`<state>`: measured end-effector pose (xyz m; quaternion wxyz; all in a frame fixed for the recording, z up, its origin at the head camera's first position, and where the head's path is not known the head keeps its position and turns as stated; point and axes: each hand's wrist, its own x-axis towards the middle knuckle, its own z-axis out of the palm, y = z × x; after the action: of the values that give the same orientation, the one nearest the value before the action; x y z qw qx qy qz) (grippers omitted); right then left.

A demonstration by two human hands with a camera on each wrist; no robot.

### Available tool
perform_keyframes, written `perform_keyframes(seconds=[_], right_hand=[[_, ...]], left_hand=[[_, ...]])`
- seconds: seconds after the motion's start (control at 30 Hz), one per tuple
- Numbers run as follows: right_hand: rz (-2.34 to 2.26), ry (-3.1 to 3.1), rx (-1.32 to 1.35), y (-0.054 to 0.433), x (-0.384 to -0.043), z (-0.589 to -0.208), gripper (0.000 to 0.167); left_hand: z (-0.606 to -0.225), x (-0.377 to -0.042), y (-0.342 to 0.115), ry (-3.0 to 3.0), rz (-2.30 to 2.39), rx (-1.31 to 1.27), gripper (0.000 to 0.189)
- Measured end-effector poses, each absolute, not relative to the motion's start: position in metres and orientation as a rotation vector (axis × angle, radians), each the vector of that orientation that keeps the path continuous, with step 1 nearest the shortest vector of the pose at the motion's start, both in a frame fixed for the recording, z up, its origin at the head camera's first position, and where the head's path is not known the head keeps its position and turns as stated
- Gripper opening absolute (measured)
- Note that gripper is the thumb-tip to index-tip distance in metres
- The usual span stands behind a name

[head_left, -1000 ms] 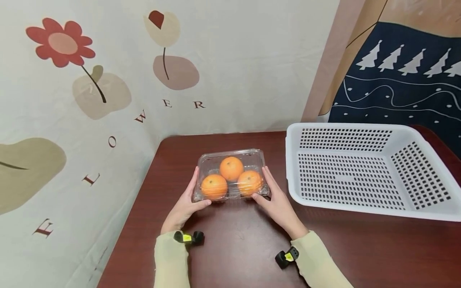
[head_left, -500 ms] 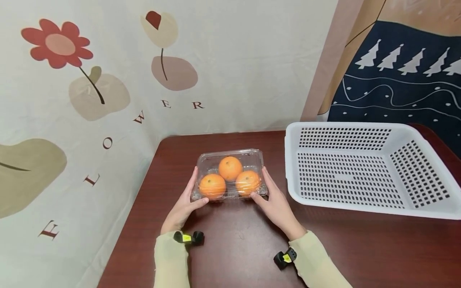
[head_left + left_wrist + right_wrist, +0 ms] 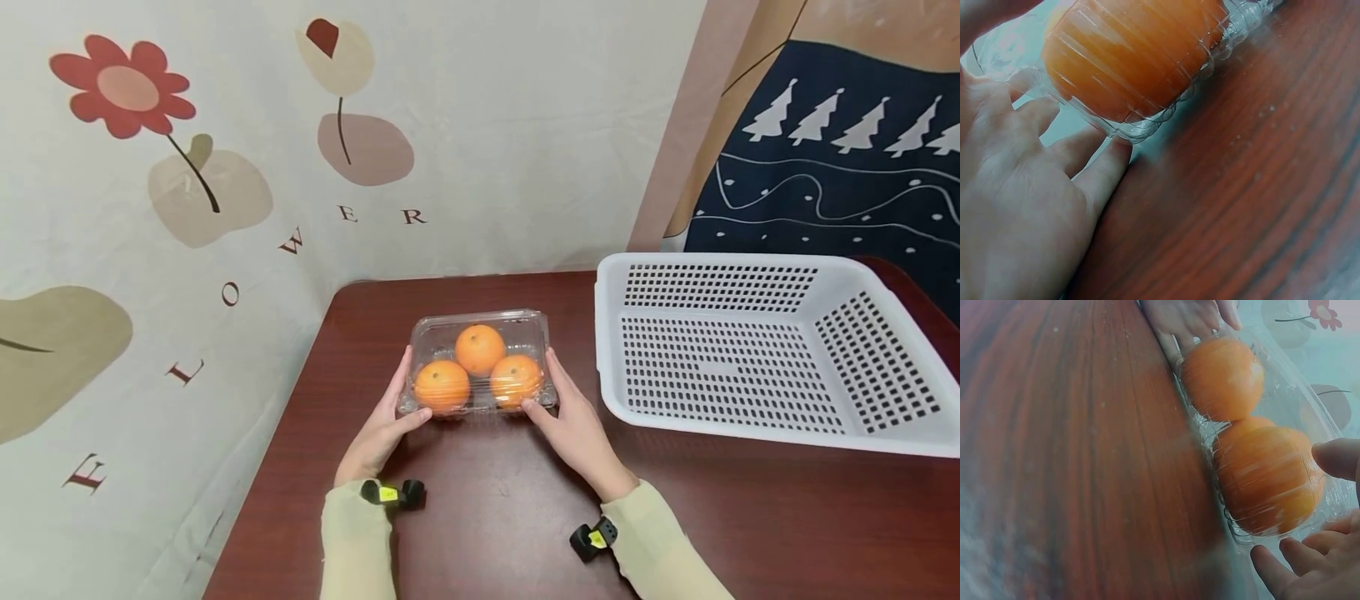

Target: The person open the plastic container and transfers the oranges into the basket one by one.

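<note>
A clear plastic clamshell box (image 3: 521,333) with three oranges inside lies on the dark red-brown table, its lid down. One orange (image 3: 480,350) is at the back; a left orange (image 3: 442,387) and a right orange (image 3: 517,382) are in front. My left hand (image 3: 378,437) holds the box's left end, thumb at the front corner, other fingers along the side. From the opposite end my right hand (image 3: 581,433) grips it the same way. In the right wrist view, the right thumb (image 3: 1338,459) is over the lid and fingertips (image 3: 1266,562) are at the lower edge.
A large white perforated plastic basket (image 3: 611,392) stands to the right of the box. Behind the table (image 3: 487,517) hangs a pale cloth (image 3: 510,167) printed with flowers and letters. A dark blue cloth with white trees hangs at the back right.
The box and both hands have shifted very slightly left from a second ago. The grip of both hands looks the same, and the oranges stay in place inside.
</note>
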<state>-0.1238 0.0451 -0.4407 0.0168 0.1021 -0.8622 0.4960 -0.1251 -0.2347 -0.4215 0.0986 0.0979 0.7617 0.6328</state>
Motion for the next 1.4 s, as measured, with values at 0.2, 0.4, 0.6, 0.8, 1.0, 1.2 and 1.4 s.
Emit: perform_keyframes(seconds=[0.2,0.4,0.6,0.8,1.0,1.2,1.4], right_hand=[[1.501,-2.695,0.32,0.0447,-0.1235,-0.4403,0.074],[1.451,-2.707,0.319,0.0449,-0.1234,-0.438,0.073],[1.449,-2.717,0.322,0.0446,-0.1233,-0.4355,0.073],[1.457,-2.714,0.317,0.0445,-0.1226,-0.4336,0.072],[1.438,-2.711,0.308,0.0442,-0.122,-0.4323,0.071],[1.426,-2.709,0.313,0.044,-0.121,-0.4312,0.071],[1.411,-2.707,0.324,0.0433,-0.1204,-0.4324,0.071]], left_hand=[[-0.4213,-0.1246,-0.2351,2.224,1.905,0.3,0.084],[-0.4207,-0.1244,-0.235,2.221,1.912,0.316,0.082],[-0.4213,-0.1254,-0.2348,2.166,1.952,0.328,0.078],[-0.4225,-0.1262,-0.2357,2.133,1.968,0.335,0.076],[-0.4228,-0.1269,-0.2357,2.126,1.971,0.339,0.076],[-0.4252,-0.1278,-0.2365,2.122,1.977,0.328,0.077],[-0.4252,-0.1285,-0.2366,2.124,1.976,0.324,0.078]])
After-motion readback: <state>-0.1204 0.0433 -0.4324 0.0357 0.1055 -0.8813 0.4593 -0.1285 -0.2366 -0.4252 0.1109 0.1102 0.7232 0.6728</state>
